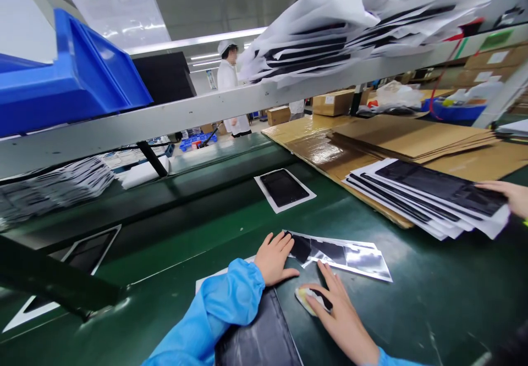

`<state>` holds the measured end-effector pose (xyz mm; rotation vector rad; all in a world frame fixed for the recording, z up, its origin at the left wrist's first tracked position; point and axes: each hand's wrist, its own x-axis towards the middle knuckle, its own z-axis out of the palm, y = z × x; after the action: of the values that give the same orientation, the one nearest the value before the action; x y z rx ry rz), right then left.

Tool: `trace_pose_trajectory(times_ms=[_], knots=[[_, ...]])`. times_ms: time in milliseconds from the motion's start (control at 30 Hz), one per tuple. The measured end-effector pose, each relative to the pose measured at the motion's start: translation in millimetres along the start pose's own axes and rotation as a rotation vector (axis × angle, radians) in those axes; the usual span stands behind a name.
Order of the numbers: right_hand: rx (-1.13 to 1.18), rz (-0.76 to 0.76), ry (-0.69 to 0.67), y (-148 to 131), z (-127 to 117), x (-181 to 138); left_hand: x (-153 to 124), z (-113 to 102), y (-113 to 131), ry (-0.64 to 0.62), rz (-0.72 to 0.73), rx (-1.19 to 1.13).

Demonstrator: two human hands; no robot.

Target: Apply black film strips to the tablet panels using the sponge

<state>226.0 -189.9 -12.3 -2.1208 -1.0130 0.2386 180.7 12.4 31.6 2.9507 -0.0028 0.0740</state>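
Observation:
My left hand (274, 258) lies flat with fingers spread on the left end of a glossy black-and-white sheet (346, 255) on the green table. My right hand (336, 310) rests just in front of that sheet, fingers stretched over a small pale pad (306, 298) with a dark strap. A dark panel (258, 337) lies under my left forearm, whose sleeve is blue.
A black tablet-like panel (284, 188) on white backing sits on the green conveyor. Another person's hand (509, 194) touches a stack of black-and-white sheets (429, 197) at right, beside flat cardboard (412, 135). A blue bin (70, 75) and more sheets sit on the shelf above.

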Motion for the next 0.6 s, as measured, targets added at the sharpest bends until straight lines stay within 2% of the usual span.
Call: trace_pose_trajectory(times_ms=[200,367,467,600], knots=[[0.056,-0.027,-0.086,-5.3,-3.7,8.0,-3.2,-2.6,16.7,0.020,0.100,-0.083],[0.202,-0.103,-0.084,-3.5,-0.5,1.0,-6.9,-3.5,31.7,0.037,0.147,-0.223],[0.234,-0.115,-0.078,2.5,6.5,-2.5,-9.0,-3.0,42.7,0.088,0.084,-0.376],[0.241,-0.079,-0.131,4.7,9.1,-3.9,-13.1,-2.4,53.5,0.149,-0.132,-0.665]])
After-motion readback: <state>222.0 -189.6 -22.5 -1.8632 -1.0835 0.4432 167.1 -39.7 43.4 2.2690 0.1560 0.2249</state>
